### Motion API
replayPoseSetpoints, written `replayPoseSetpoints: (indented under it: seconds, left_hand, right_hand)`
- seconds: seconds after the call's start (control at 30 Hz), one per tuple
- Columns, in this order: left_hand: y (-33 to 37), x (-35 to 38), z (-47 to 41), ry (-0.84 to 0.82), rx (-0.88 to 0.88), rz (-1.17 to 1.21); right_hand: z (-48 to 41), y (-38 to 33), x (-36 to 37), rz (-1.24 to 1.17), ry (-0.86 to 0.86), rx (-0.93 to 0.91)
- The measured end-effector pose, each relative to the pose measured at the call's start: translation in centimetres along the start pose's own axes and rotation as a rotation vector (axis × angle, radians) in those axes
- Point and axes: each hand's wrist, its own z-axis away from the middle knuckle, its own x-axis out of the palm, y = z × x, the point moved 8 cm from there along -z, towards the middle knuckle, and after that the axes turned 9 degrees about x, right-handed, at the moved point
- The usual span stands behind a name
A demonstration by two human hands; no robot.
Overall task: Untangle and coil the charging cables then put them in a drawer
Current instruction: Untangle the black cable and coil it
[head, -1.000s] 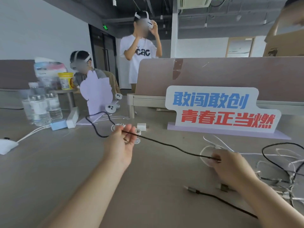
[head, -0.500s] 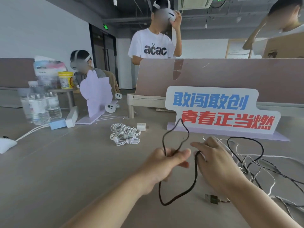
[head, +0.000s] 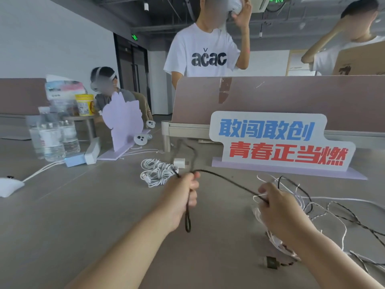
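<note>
Black cable (head: 227,181) ran taut above the table (head: 83,215) between the two hands, its long axis lying left to right and sloping down toward the right. The left hand (head: 183,192) was curled in a fist round it, with one narrow loop (head: 188,217) hanging below the fist and a blurred length rising behind it. The right hand (head: 275,205) pinched the same strand at its fingertips; whether it also gripped the white strands beneath it could not be told. Beyond that pinch the cable seemed to lead on rightward into the tangle (head: 325,207) of thin white and dark leads spread on the table, so the uncoiled slack lay on the right hand's side, and any further winding would likely have to feed from there toward the left fist. It looked thin, dark, matte and limp enough to fold into tight loops. A metal plug (head: 270,262) lay near the right forearm. Farther back, a coiled white cable (head: 158,173) sat bundled beside a white charger block (head: 179,163), in front of the lettered sign (head: 277,142).
</note>
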Motion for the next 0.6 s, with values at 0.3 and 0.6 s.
replayPoseSetpoints:
  seconds: [0.3, 0.6]
  left_hand:
    - [1.0, -4.3, -1.1, 0.368, 0.096, 0.339]
    - [0.2, 3.2, 2.5, -0.242, 0.090, -0.108]
  right_hand:
    - [-0.5, 0.9, -1.6, 0.003, 0.087, 0.000]
    - [3.7, -5.7, -1.1, 0.028, 0.092, -0.444]
